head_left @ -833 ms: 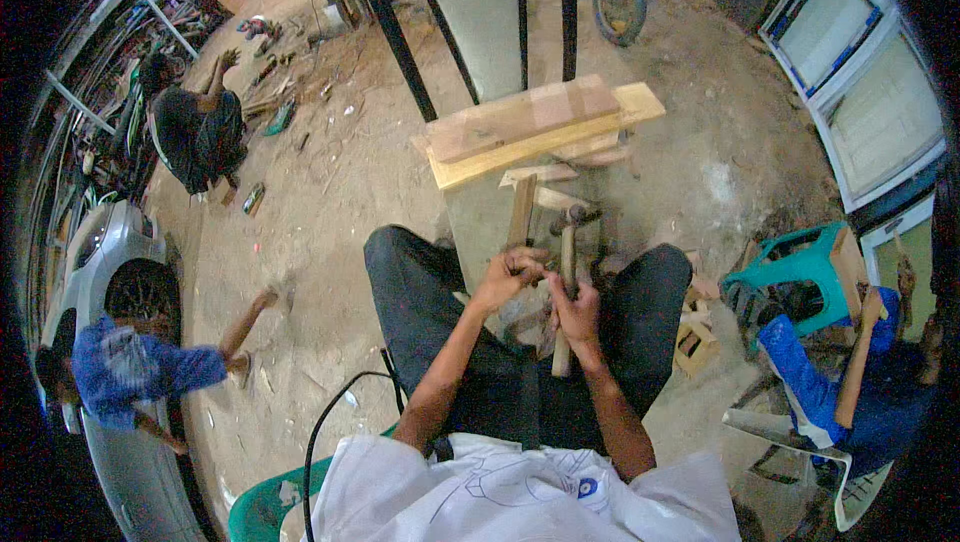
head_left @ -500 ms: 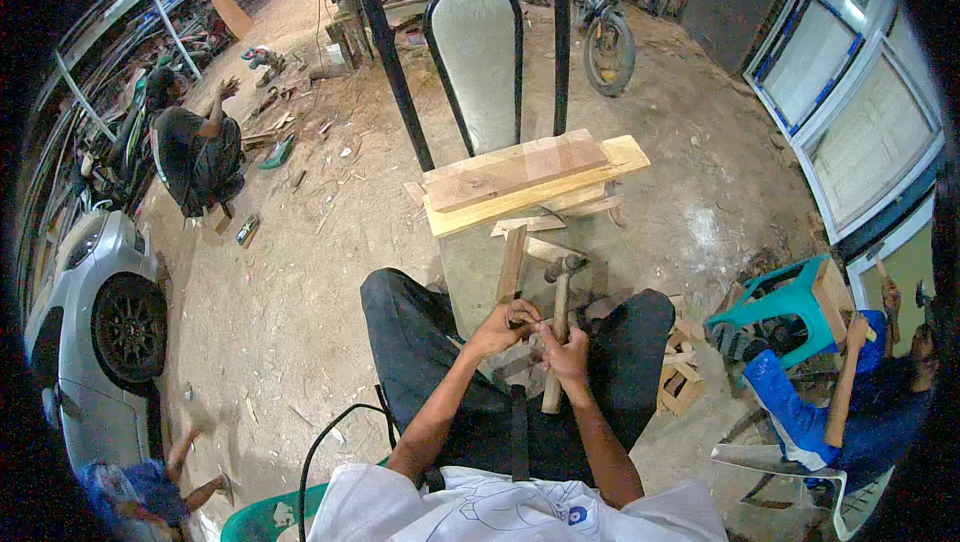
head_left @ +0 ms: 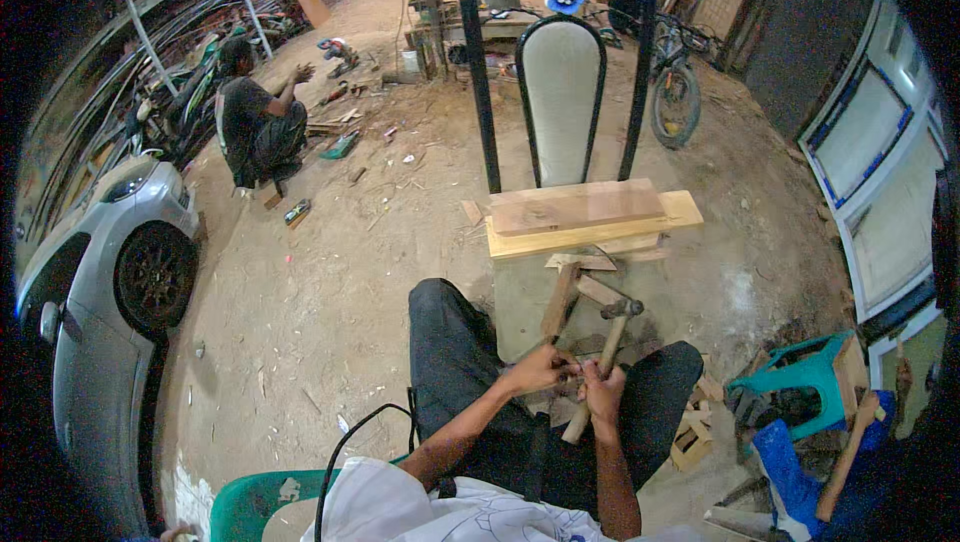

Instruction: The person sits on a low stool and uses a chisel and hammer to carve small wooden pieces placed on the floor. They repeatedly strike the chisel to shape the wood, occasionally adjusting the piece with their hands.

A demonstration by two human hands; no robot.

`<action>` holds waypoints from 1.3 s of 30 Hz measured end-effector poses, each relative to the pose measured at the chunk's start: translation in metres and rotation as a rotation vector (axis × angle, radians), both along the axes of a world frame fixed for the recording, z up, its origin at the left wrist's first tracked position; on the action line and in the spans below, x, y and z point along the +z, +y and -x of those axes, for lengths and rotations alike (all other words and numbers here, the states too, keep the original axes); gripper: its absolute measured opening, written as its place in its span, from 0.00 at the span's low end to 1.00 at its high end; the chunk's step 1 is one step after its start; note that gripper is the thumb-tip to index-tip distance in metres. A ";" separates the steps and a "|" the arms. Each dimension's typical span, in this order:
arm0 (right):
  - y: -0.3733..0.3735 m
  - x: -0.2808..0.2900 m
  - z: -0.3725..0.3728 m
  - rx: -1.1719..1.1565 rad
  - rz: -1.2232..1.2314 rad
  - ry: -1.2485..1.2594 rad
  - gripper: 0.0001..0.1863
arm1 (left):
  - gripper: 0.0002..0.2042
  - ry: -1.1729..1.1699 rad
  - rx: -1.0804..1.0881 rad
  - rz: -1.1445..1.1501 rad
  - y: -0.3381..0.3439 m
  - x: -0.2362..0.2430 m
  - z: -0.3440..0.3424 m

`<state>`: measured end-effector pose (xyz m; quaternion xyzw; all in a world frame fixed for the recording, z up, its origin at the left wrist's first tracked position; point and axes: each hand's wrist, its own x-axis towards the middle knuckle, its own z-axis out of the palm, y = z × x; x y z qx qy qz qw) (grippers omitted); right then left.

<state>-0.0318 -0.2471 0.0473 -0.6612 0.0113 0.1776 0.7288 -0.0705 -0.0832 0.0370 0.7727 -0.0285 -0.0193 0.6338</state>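
Dusty dirt floor [head_left: 330, 272] under wood scraps [head_left: 345, 122] and stacked planks [head_left: 585, 217].

Open-sided woodworking yard: dirt floor [head_left: 330, 272] strewn with shavings and offcuts, stacked planks [head_left: 585, 214], unfinished chair back [head_left: 562, 92], hammer [head_left: 605, 352] in use, another person [head_left: 255, 122] crouched among timber scraps, silver car [head_left: 95, 292] parked alongside.

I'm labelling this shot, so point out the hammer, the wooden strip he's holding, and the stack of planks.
hammer [head_left: 607, 352], head view, wooden handle.
wooden strip [head_left: 559, 304], head view, mid-length.
stack of planks [head_left: 580, 207], head view, top board.
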 end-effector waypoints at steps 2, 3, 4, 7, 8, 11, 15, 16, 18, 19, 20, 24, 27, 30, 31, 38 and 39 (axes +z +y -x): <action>0.006 0.002 0.001 -0.002 0.090 0.057 0.11 | 0.09 -0.068 0.046 -0.024 -0.002 -0.002 0.005; 0.006 -0.010 0.000 -0.008 0.091 0.067 0.14 | 0.09 -0.060 0.088 -0.018 -0.006 -0.004 0.006; 0.006 -0.023 -0.001 -0.017 0.091 0.076 0.18 | 0.10 -0.053 0.127 -0.012 -0.010 -0.006 0.007; 0.006 -0.019 -0.011 0.054 -0.015 0.067 0.19 | 0.09 0.193 0.202 0.003 -0.016 0.027 0.003; 0.012 -0.035 -0.016 0.008 -0.131 -0.021 0.14 | 0.10 0.221 0.203 -0.029 -0.017 0.044 0.001; 0.009 0.009 -0.001 0.008 -0.100 0.067 0.07 | 0.14 0.032 0.086 0.273 -0.011 -0.029 0.004; 0.017 -0.016 -0.008 -0.014 0.161 -0.088 0.15 | 0.08 0.193 0.221 0.452 -0.016 -0.026 0.006; 0.026 -0.020 -0.008 -0.017 0.207 -0.138 0.17 | 0.08 0.165 0.171 0.461 0.006 -0.048 0.010; 0.030 -0.032 -0.012 -0.068 0.313 -0.230 0.21 | 0.09 0.257 0.190 0.540 0.014 -0.085 0.000; 0.030 -0.043 -0.013 -0.117 0.363 -0.255 0.23 | 0.11 0.176 0.109 0.592 0.006 -0.083 -0.004; 0.034 -0.053 -0.014 -0.163 0.403 -0.277 0.26 | 0.11 0.196 0.092 0.598 0.001 -0.072 -0.006; 0.046 -0.090 -0.019 -0.216 0.404 -0.285 0.24 | 0.11 0.337 0.095 0.559 -0.021 -0.047 -0.009; 0.040 -0.072 -0.009 -0.303 0.419 -0.311 0.21 | 0.11 0.389 0.089 0.533 -0.028 -0.042 -0.012; 0.022 -0.031 -0.004 -0.271 0.304 -0.410 0.20 | 0.10 0.409 0.142 0.545 -0.018 -0.036 -0.007; 0.021 -0.033 -0.007 -0.254 0.285 -0.359 0.21 | 0.10 0.425 0.138 0.540 -0.016 -0.032 -0.008; 0.017 -0.057 -0.017 -0.078 0.237 -0.153 0.20 | 0.10 0.498 0.180 0.492 -0.011 -0.017 -0.001; 0.017 -0.055 -0.018 -0.033 0.263 -0.162 0.19 | 0.10 0.512 0.202 0.488 -0.008 -0.015 0.000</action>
